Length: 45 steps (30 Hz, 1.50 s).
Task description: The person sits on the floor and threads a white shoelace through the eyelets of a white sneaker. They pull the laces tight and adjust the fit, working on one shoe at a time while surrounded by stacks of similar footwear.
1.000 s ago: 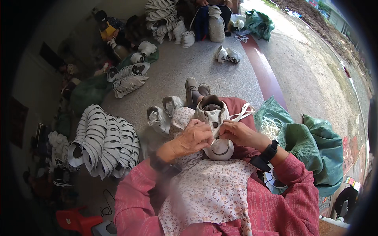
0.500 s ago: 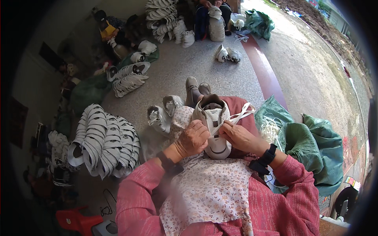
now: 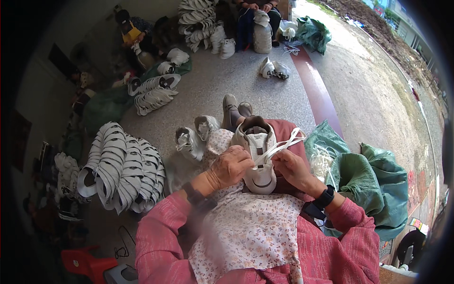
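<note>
A white and beige shoe upper (image 3: 261, 181) with a brown lining rests on my lap, its toe toward me. White shoelace (image 3: 289, 140) runs from its eyelets and loops out to the right. My left hand (image 3: 231, 165) is closed at the upper's left edge, fingertips pinching it near the eyelets. Just right of the eyelets, my right hand (image 3: 294, 169) is closed with thumb and finger pinched on the lace; the exact hold is partly hidden by the fingers.
Stacked shoe uppers (image 3: 124, 165) stand at my left. Two pale shoes (image 3: 190, 142) sit by my knee. On my right are a bundle of white laces (image 3: 321, 161) and green sacks (image 3: 378, 189). A red stool (image 3: 87, 266) is at lower left. Other people work farther back.
My right hand has moved slightly right, away from the eyelets. My left hand has shifted a little at the upper's edge. The upper stays on my lap.
</note>
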Each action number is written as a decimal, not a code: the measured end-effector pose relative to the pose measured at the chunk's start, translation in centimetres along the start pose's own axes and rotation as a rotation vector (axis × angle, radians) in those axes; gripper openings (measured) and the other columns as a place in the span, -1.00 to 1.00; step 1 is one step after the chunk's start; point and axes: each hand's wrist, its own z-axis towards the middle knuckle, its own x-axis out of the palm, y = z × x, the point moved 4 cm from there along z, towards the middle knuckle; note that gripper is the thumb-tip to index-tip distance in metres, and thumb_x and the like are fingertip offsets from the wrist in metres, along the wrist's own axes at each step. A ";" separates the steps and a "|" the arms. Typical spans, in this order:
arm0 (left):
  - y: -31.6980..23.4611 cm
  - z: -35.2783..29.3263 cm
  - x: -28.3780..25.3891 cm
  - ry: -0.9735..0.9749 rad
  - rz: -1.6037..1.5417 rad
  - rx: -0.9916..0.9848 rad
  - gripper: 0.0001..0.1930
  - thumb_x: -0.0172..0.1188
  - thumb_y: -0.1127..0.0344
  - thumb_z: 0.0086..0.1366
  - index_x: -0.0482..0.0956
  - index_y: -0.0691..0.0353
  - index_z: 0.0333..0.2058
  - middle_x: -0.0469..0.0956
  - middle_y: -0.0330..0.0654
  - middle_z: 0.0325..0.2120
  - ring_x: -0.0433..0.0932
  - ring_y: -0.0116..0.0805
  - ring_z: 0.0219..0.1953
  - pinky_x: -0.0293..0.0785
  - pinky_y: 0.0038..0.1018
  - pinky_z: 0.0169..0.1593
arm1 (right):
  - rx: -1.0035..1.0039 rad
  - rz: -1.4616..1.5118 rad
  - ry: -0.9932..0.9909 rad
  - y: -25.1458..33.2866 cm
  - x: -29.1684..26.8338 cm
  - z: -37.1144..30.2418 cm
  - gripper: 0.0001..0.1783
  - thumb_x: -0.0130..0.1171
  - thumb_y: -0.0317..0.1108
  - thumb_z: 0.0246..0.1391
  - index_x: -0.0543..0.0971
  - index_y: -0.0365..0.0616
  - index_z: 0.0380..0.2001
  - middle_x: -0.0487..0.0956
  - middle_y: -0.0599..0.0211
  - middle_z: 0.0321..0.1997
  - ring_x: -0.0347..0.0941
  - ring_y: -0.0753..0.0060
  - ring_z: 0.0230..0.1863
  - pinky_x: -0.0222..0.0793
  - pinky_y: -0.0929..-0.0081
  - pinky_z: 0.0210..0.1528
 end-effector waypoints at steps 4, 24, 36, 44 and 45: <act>0.2 0.5 -0.1 0.084 0.069 0.064 -0.85 0.27 0.44 0.07 0.63 0.10 -0.33 0.53 -0.25 -0.38 0.56 -0.23 -0.24 0.47 -0.27 0.02 | -0.143 -0.223 0.045 3.7 0.1 2.3 -0.80 0.21 -0.52 0.13 0.52 -0.20 -0.15 0.51 0.16 -0.31 0.53 0.13 -0.29 0.47 0.33 -0.25; -0.4 1.6 0.0 0.237 0.074 0.083 -0.90 0.27 0.35 0.13 0.61 0.01 -0.34 0.47 -0.33 -0.35 0.53 -0.37 -0.20 0.33 -0.36 0.01 | -0.148 -0.499 0.364 2.8 -0.3 8.0 -0.69 0.42 -0.23 -0.17 0.58 -0.25 -0.50 0.58 0.06 -0.40 0.56 -0.05 -0.27 0.42 0.12 -0.23; 0.6 -1.3 1.1 -0.142 0.050 0.060 -0.77 0.33 0.52 0.01 0.44 0.20 -0.40 0.46 -0.15 -0.48 0.54 -0.10 -0.39 0.50 -0.26 -0.25 | -0.115 -0.219 0.357 1.5 -0.5 8.0 -0.80 0.40 -0.32 -0.09 0.61 -0.22 -0.50 0.51 0.19 -0.42 0.51 0.18 -0.32 0.36 0.26 -0.25; 1.5 -1.3 0.7 -0.039 -0.120 -0.326 -0.47 0.38 0.43 -0.04 0.40 0.18 -0.06 0.48 -0.09 -0.28 0.56 -0.12 -0.28 0.52 -0.22 -0.12 | -0.079 -0.150 0.350 0.0 -0.5 7.6 -0.80 0.39 -0.32 -0.01 0.60 -0.21 -0.42 0.47 0.23 -0.36 0.48 0.21 -0.30 0.35 0.28 -0.22; 1.1 -1.0 0.2 -0.053 -0.040 -0.252 -0.40 0.39 0.41 -0.05 0.38 0.18 0.02 0.47 -0.07 -0.19 0.54 -0.09 -0.16 0.48 -0.20 -0.02 | -0.087 -0.144 0.350 0.1 -0.4 7.7 -0.80 0.39 -0.33 0.00 0.60 -0.21 -0.43 0.46 0.23 -0.37 0.48 0.22 -0.29 0.35 0.27 -0.21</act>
